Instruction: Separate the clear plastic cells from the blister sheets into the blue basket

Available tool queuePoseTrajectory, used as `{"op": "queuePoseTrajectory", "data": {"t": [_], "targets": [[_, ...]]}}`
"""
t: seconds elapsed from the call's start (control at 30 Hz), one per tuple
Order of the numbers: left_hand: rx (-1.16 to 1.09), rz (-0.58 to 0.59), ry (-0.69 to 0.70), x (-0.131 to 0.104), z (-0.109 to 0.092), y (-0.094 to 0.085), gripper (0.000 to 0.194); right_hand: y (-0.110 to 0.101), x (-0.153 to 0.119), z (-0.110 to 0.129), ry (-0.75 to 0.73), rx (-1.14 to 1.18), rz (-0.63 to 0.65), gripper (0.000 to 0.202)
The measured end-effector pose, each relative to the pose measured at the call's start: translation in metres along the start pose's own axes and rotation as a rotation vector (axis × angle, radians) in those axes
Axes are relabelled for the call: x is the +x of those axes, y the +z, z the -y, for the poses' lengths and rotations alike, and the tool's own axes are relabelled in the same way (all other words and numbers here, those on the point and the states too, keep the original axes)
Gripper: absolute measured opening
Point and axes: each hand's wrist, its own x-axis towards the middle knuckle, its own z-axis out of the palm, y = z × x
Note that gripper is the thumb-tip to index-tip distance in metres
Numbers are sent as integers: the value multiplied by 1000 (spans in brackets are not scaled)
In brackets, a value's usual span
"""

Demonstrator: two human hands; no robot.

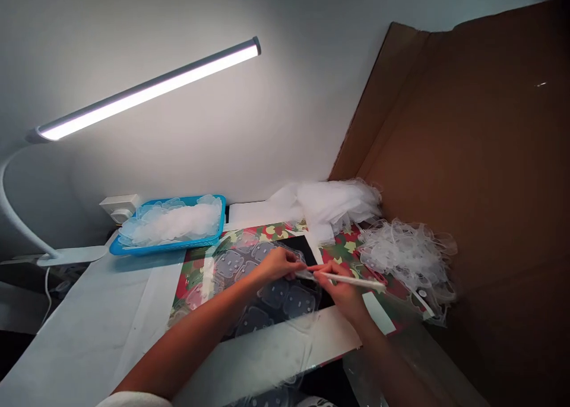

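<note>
A slim white pen-like tool (351, 280) is held in my right hand (341, 288), its tip pointing left toward my other fingers. My left hand (278, 264) is closed in a pinch on a small translucent piece (303, 273), right by the tool's tip. What exactly the piece is, I cannot make out. Beneath both hands lies a clear plastic sheet (274, 294) with rows of rounded-square shapes dotted with small pale spots. It rests over a black surface (327, 297) and a camouflage-patterned board (196, 276). My fingers partly hide the spot where tool and piece meet.
A blue basket (221, 217) of translucent white pieces stands back left. White sheer sheets (333, 202) are stacked at the back, with tangled clear scraps (407, 253) to the right. A cardboard panel (467, 158) walls the right side. A lit lamp (151, 89) hangs over the left.
</note>
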Motion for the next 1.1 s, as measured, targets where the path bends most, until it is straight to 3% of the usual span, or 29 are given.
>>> {"op": "queuePoseTrajectory", "data": {"t": [0.1,0.23,0.37,0.5,0.63,0.7,0.77,0.83,0.9,0.97,1.0,1.1], "targets": [[21,-42,56,-1,4,7,17,-11,26,-6,160,176,-14,28],[85,-148,140,-10,4,16,27,-20,52,-15,302,211,227,32],[208,-246,139,-14,-1,22,21,-16,57,-13,270,38,295,32],[279,-331,171,-18,-5,29,10,-14,58,-14,174,-135,251,30],[353,-448,481,-34,-9,27,23,-17,65,-27,78,-347,81,28],[236,-443,601,-45,-10,17,26,-22,67,-34,72,-399,41,29],[48,-431,575,-54,-8,1,21,-30,69,-37,90,-380,47,29],[-46,-453,431,-61,-1,-16,16,-36,70,-37,121,-297,5,30],[55,-455,293,-67,8,-29,19,-36,69,-34,115,-217,-132,30],[295,-402,229,-72,19,-32,23,-24,64,-28,46,-184,-202,29],[426,-353,226,-75,25,-31,25,-15,60,-24,-4,-181,-158,27],[716,-245,262,-81,37,-21,34,20,43,-12,-151,-204,145,18]]}}
